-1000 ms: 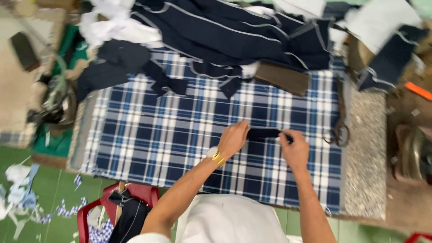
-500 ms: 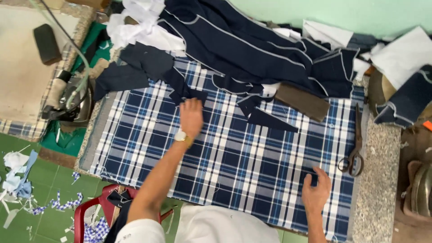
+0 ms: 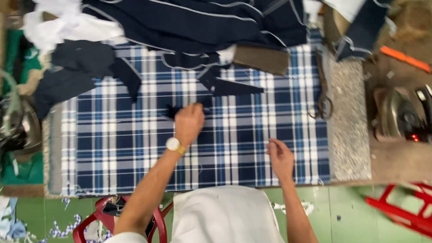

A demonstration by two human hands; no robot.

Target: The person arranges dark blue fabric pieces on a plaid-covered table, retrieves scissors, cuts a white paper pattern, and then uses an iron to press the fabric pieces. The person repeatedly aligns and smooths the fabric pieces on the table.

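Left hand (image 3: 189, 122) fingers bent onto a small dark cloth scrap (image 3: 172, 111) mid-worktop, right hand (image 3: 281, 157) loosely open and empty near the front edge, bare checked cloth (image 3: 135, 148) between and around them, dark fabric pile (image 3: 189, 22) along the back edge, scissors (image 3: 323, 90) at the right edge.

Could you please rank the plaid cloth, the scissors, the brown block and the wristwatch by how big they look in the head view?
1. Plaid cloth, by far the largest.
2. Scissors and brown block: similar, so I won't rank them; the scissors look longer, the block wider.
3. Wristwatch on the left hand, smallest.
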